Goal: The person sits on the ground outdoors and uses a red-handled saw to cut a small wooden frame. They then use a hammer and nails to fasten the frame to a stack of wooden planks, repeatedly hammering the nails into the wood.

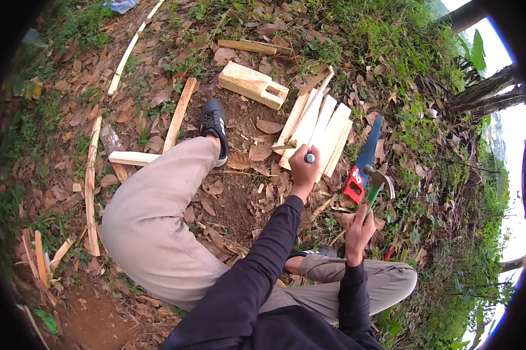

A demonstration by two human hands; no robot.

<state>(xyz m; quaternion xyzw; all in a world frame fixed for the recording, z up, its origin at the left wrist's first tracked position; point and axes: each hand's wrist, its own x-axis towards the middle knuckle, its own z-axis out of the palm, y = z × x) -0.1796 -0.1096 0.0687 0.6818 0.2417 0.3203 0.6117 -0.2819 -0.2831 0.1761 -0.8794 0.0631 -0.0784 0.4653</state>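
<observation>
My left hand (304, 168) is closed around an upright chisel (309, 157). Only its round handle end shows plainly above the fist; the blade is mostly hidden. Under that hand lie several pale wooden boards (327, 125), side by side on the ground, with a narrow strip and a small block across their left part. My right hand (359, 234) grips a claw hammer (378, 188) by its green handle. The hammer's metal head is raised, to the right of the chisel. Just beyond it a handsaw (363, 160) with a blue blade and red handle rests on the leaves.
A wooden block (253, 85) with a slot at one end lies beyond my left shoe (212, 122). Loose wood strips (180, 114) lie to the left, beside my bent knee (149, 216). Dry leaves cover the sloping ground; grass (414, 52) and trunks (487, 93) stand at right.
</observation>
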